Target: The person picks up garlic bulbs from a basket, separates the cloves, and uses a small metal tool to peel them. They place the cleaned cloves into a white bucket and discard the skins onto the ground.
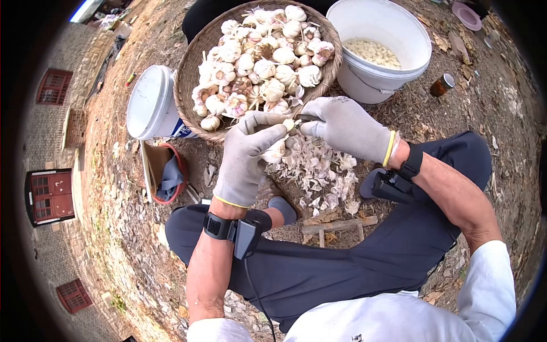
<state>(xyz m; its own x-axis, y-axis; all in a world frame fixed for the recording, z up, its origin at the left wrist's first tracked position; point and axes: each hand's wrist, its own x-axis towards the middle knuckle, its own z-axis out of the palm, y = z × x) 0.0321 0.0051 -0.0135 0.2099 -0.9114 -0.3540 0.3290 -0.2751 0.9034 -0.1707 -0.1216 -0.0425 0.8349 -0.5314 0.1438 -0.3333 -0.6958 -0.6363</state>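
Note:
My left hand [246, 155], in a grey work glove, is closed around a partly broken garlic bulb [274, 153]. A pale garlic clove [289, 125] shows at its thumb and fingertips. Just to the right, my right hand [348, 129], gloved the same way, is pinched close to that clove. What sits between its fingers is too small to make out. Both hands are in front of a round wicker basket [181, 85] heaped with whole garlic bulbs [264, 69]. Beneath them, loose garlic skins [321, 171] lie piled on the ground.
A white bucket [364, 80] holding peeled cloves [373, 52] stands at the back right, beside a small dark jar [442, 85]. Left of the basket is a lidded white bucket [149, 102]. A red basin [181, 176] with dark cloth sits nearer. A wooden frame [340, 226] lies between my legs.

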